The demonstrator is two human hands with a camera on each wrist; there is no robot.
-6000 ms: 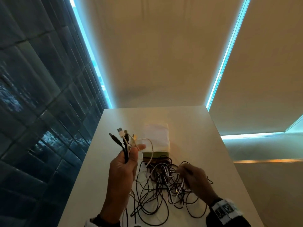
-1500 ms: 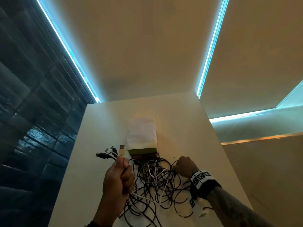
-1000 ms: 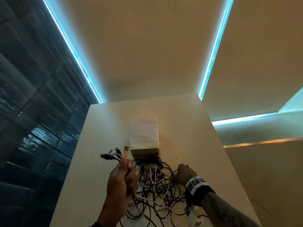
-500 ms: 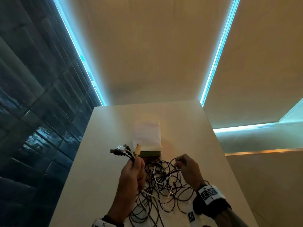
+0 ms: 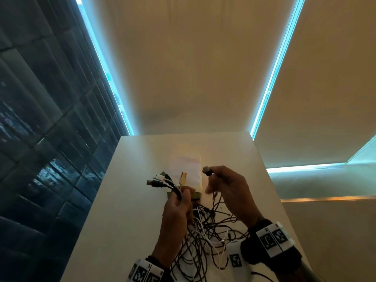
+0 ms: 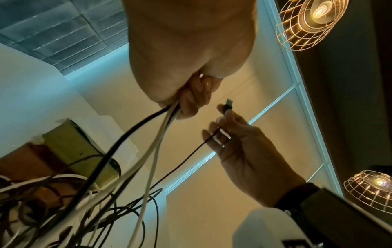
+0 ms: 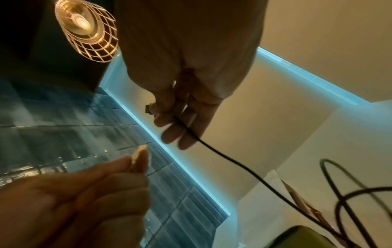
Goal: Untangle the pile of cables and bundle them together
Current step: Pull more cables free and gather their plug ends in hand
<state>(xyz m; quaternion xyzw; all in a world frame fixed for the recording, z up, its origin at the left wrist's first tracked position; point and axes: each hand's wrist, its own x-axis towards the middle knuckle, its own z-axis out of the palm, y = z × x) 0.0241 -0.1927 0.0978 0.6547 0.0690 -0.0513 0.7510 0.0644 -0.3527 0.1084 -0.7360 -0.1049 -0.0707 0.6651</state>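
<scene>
A tangle of black and white cables (image 5: 205, 237) lies on the white table (image 5: 130, 200) below both hands. My left hand (image 5: 179, 202) is raised and grips several cable ends, whose black and white plugs (image 5: 157, 181) fan out above the fist; the cords (image 6: 148, 127) hang from it to the pile. My right hand (image 5: 227, 188), level with the left, pinches one black plug (image 5: 207, 170) between thumb and forefinger; its thin black cord (image 7: 222, 154) trails down to the pile. The plug (image 6: 228, 104) points up beside my left fist.
A white and olive-green box (image 5: 188, 176) sits on the table just behind the hands. Dark tiled wall (image 5: 40, 139) runs along the left table edge. Wire-cage lamps (image 6: 311, 21) hang overhead. The table drops off at the right edge (image 5: 270, 180).
My right hand has risen from the pile with a black plug pinched in it and now sits beside the left hand. The left hand still holds its plugs, slightly higher.
</scene>
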